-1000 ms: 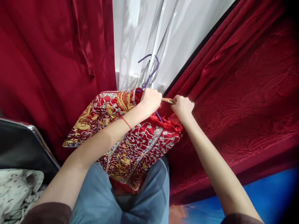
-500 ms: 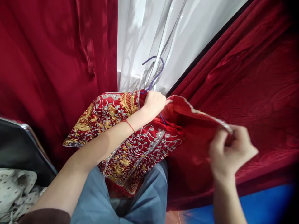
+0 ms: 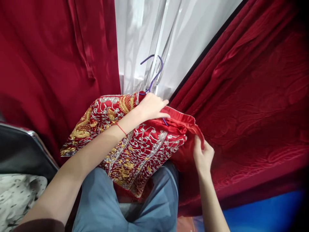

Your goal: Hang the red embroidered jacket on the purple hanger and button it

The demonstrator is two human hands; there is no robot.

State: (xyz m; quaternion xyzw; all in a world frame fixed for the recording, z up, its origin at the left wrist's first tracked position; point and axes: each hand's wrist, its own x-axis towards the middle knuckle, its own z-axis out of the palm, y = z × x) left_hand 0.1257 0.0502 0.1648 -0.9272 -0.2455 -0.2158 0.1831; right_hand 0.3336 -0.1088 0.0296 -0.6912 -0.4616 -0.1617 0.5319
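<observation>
A red garment (image 3: pixel 135 145) with gold and silver embroidery lies over my lap on a purple wire hanger (image 3: pixel 154 72), whose hook sticks up past the neck. My left hand (image 3: pixel 151 106) rests at the neck of the garment, where the hanger comes out, with fingers pressed on the cloth. My right hand (image 3: pixel 202 156) grips the plain red lining flap (image 3: pixel 187 124) at the garment's right side, fingers tucked under the fold.
Red curtains hang left (image 3: pixel 48 64) and right (image 3: pixel 253 80), with a clear plastic cover (image 3: pixel 164 38) over white cloth between them. A dark chair (image 3: pixel 21 151) with patterned white fabric (image 3: pixel 16 196) stands at lower left. Blue floor (image 3: pixel 265 212) shows at lower right.
My right hand pulled the front flap out to the right, then came back in and down to the garment's right side. My left hand stayed at the neck.
</observation>
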